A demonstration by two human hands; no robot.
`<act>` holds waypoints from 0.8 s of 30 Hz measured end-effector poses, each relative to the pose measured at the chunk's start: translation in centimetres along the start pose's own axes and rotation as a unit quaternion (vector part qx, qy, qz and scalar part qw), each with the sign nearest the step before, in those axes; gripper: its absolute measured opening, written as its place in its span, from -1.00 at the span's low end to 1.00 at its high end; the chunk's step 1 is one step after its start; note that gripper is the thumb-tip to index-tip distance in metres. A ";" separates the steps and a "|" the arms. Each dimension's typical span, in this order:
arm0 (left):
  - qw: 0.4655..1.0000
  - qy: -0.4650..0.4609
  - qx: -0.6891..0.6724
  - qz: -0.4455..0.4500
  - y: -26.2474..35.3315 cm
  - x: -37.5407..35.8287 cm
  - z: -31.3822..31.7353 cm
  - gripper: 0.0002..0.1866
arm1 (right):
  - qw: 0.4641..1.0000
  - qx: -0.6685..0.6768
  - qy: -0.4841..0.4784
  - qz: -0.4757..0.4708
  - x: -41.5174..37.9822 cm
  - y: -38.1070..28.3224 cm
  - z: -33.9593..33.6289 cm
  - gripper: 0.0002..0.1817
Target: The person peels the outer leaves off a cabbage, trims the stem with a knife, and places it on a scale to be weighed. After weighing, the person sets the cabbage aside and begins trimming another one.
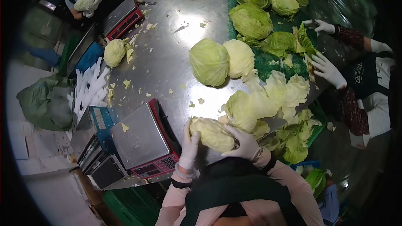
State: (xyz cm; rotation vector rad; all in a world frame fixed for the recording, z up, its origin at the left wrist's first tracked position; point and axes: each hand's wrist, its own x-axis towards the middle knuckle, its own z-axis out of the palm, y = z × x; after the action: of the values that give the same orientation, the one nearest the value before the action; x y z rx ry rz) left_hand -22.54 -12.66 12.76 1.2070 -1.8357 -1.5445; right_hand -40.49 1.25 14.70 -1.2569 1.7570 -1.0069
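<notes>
Lower centre of the frame: the left hand and right hand, both gloved, grasp a pale cabbage from either side at the near edge of the steel table, beside a red scale. Stripped leaves lie heaped to its right and two trimmed heads at centre, suggesting trimming well underway; untrimmed green heads wait at upper right.

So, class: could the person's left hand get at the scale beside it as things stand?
Probably yes. The left hand grips the cabbage together with the right hand, but the scale sits right beside it with nothing between; it need only let go.
</notes>
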 end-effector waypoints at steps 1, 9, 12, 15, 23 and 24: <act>0.992 -0.002 -0.111 -0.059 -0.1 0.5 -0.3 -0.24 | 0.999 0.035 -0.002 0.006 0.5 1.2 -0.5 -0.04; 0.908 -0.110 -0.362 -0.179 -5.5 1.8 2.6 -0.25 | 0.845 0.508 0.024 0.166 1.2 6.9 -0.6 -0.56; 0.853 -0.146 -0.471 -0.169 -5.6 1.0 2.0 -0.27 | 0.813 0.557 0.001 0.169 0.0 6.8 0.4 -0.56; 0.849 -0.096 -0.481 -0.197 -2.8 0.5 -0.8 -0.30 | 0.860 0.476 0.016 0.184 0.9 3.1 1.3 -0.50; 0.873 0.084 -0.473 -0.081 3.6 6.9 -13.3 -0.31 | 0.836 0.510 0.154 0.134 6.9 3.9 7.5 -0.69; 0.869 0.096 -0.480 -0.069 4.1 8.4 -14.9 -0.31 | 0.823 0.513 0.188 0.155 6.9 4.9 8.2 -0.69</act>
State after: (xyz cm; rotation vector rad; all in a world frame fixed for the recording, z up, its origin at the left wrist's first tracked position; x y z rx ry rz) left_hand -16.41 -27.88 19.05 0.9267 -0.6416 -1.9446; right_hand -36.71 -5.76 5.97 -0.0827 1.2348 -1.7234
